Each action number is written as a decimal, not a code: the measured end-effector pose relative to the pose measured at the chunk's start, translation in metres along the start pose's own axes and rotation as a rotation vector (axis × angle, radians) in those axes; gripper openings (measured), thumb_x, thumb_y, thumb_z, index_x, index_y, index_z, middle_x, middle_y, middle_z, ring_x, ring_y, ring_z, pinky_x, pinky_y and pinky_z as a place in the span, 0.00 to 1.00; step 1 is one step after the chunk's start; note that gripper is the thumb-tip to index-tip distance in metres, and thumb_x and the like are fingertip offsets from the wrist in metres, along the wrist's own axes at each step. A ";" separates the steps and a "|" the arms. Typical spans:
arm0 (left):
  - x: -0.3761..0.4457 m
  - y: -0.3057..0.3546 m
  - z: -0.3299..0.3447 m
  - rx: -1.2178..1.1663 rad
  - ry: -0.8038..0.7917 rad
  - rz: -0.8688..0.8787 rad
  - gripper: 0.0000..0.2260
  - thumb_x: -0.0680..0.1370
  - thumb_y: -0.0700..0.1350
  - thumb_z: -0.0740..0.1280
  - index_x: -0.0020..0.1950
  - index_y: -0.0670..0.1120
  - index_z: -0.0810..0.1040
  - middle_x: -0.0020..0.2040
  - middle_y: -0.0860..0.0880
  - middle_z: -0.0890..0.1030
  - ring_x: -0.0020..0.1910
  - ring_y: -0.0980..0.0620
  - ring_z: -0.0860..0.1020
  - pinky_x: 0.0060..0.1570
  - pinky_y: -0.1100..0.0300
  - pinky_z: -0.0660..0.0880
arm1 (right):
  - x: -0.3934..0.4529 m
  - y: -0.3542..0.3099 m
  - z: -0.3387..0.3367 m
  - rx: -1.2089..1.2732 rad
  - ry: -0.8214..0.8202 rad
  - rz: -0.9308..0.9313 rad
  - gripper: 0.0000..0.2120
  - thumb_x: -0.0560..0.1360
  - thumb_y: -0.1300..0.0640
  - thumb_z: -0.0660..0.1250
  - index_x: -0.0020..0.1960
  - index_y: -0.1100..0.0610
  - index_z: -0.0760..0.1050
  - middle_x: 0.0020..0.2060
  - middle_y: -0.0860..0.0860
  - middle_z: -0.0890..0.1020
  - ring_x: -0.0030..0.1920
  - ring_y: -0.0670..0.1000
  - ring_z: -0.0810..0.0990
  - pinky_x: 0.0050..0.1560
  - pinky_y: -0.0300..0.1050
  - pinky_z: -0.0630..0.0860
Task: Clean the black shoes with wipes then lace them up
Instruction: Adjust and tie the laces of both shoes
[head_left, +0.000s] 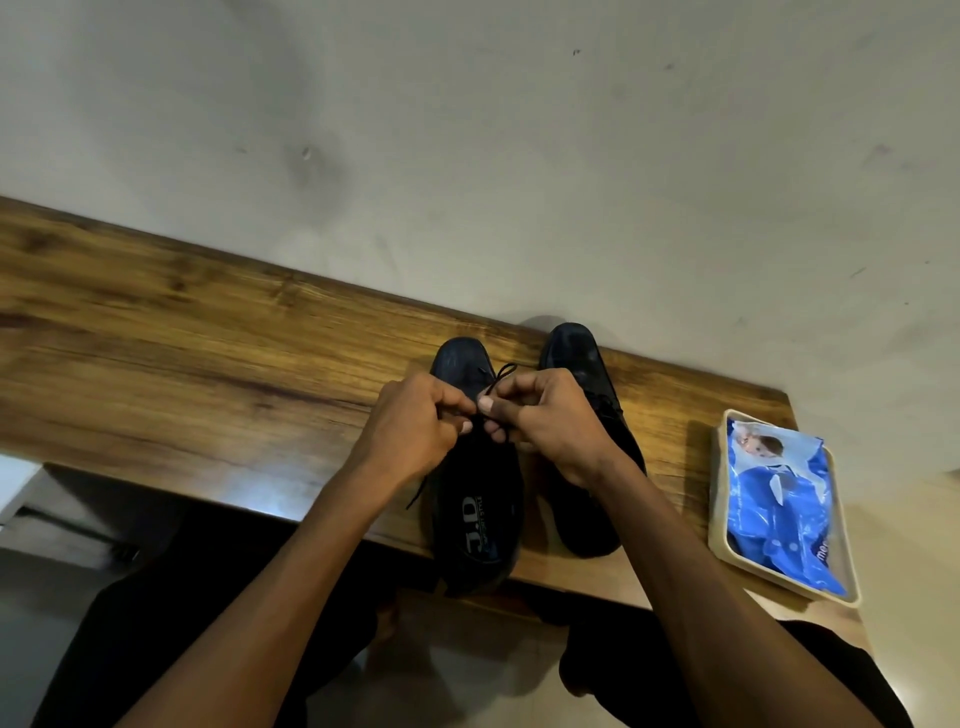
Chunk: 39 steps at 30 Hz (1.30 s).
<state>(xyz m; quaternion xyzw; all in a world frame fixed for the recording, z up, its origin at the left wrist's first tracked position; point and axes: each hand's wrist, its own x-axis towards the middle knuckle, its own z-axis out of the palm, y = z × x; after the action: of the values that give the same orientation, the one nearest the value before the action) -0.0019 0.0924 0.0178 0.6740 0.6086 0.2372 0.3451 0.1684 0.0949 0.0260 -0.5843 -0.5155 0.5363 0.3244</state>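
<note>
**Lacing under way on the left of two black shoes**

A person seated at a long wood-grain shelf (208, 374) works on a pair of black lace-up shoes, both standing toes to the pale wall in the centre of the frame. The left hand (410, 431) and the right hand (550, 421) meet over the tongue of the left black shoe (478, 499), each with fingers curled and pinching the thin black lace (501, 371); a small loop of it stands up just above the knuckles, toward the toe. A loose tail of lace hangs over the shoe's left side, below the left wrist. The hands sit close together, fingertips almost touching, most likely because a knot or bow is being drawn tight at the top eyelets; which eyelets are filled cannot be made out.

The right black shoe (587, 514) stands just beside the first, partly hidden under the right forearm; it appears to be laced already, though the dark upper leaves that uncertain.

At the lower right of the frame, near the shelf's end and apart from the shoes, a blue plastic pack of wipes (779, 509) lies in a shallow cream tray (719, 499). Set aside out of reach of the work, it suggests the wiping stage is over and the lacing is close to its finish.
</note>
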 end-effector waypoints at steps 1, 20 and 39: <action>0.000 0.001 0.001 -0.026 0.000 0.005 0.05 0.75 0.46 0.74 0.50 0.53 0.87 0.45 0.55 0.86 0.42 0.60 0.81 0.42 0.65 0.76 | 0.000 0.000 0.000 -0.004 0.001 -0.002 0.03 0.77 0.63 0.72 0.46 0.63 0.82 0.34 0.54 0.83 0.32 0.47 0.81 0.32 0.34 0.76; -0.003 0.003 0.024 -0.139 0.163 -0.050 0.07 0.73 0.41 0.74 0.38 0.52 0.85 0.33 0.56 0.83 0.33 0.56 0.82 0.36 0.53 0.81 | -0.001 -0.002 -0.003 -0.398 0.047 -0.164 0.04 0.77 0.58 0.72 0.51 0.55 0.85 0.39 0.48 0.87 0.39 0.43 0.85 0.40 0.34 0.78; -0.004 0.003 0.021 -0.066 0.154 -0.038 0.07 0.73 0.40 0.72 0.39 0.51 0.84 0.34 0.55 0.83 0.33 0.58 0.81 0.33 0.58 0.80 | 0.002 -0.006 -0.008 -0.612 -0.155 -0.071 0.13 0.79 0.44 0.65 0.46 0.53 0.80 0.44 0.49 0.82 0.46 0.50 0.80 0.48 0.48 0.76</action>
<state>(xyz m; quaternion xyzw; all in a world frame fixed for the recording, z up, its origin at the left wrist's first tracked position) 0.0152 0.0847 0.0062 0.6303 0.6379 0.3015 0.3238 0.1747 0.0994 0.0325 -0.5938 -0.6962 0.3876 0.1118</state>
